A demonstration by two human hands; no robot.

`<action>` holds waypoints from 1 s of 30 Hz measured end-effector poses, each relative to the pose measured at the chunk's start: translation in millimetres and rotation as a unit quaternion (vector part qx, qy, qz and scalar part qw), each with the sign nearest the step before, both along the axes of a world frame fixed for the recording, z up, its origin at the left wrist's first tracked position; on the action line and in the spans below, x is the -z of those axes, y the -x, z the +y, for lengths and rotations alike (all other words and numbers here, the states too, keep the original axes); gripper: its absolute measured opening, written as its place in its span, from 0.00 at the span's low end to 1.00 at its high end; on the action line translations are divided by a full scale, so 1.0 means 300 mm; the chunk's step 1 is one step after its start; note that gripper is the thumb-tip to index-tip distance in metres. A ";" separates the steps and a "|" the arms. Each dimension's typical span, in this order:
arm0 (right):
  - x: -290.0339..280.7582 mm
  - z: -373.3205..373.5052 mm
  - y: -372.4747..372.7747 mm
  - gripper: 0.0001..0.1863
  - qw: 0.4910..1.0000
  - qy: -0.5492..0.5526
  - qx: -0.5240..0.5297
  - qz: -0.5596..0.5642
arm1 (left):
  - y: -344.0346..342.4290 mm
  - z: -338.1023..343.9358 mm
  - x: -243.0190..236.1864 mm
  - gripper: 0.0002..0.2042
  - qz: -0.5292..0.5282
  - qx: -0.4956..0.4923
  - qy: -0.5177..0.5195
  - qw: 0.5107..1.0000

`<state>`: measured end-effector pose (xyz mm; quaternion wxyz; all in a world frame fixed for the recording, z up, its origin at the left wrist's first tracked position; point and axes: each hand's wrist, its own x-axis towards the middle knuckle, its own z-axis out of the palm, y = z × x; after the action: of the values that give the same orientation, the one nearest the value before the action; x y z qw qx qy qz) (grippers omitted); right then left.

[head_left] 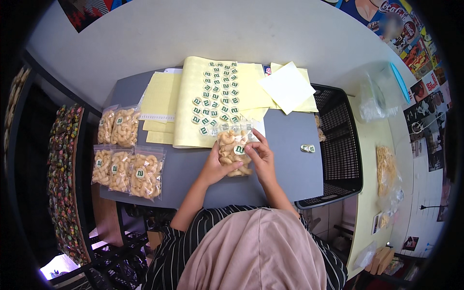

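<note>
Over the front of the grey table I hold a clear bag of pale, curled snacks (227,159) upright. My left hand (212,166) is closed round the bag's left side and lower part, its thumb across the front. My right hand (261,157) grips the right side, with fingertips at a round white-and-green sticker (239,150) on the bag's front. Just behind the bag lies a yellow sheet (191,96) carrying rows of similar stickers. Several filled bags, such as a labelled snack bag (146,175), lie in two rows at the table's left; the stickers on them match.
More yellow paper (157,96) and a white square sheet (287,87) lie at the back. A small crumpled sticker piece (307,148) rests on the right of the grey table (290,174). Beside it stands a black plastic basket (340,140); farther right is another snack bag (386,171).
</note>
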<state>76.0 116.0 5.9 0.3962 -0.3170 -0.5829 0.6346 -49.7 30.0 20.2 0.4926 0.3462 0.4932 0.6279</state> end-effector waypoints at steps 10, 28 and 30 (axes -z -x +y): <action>-0.061 -0.009 0.009 0.06 0.988 -0.143 -0.003 -0.064 | 0.003 0.008 -0.008 0.38 0.029 0.001 -0.011 1.000; -0.089 -0.011 0.013 0.07 0.970 -0.216 0.025 -0.107 | -0.004 0.008 -0.005 0.37 0.043 0.009 -0.010 0.999; -0.098 -0.015 0.014 0.07 0.978 -0.188 0.023 -0.091 | -0.005 0.007 -0.003 0.37 0.042 0.008 -0.006 0.999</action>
<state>71.7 111.6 35.3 0.4084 -0.3072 -0.7177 0.4729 -48.2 31.9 21.2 0.4745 0.3791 0.5069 0.6117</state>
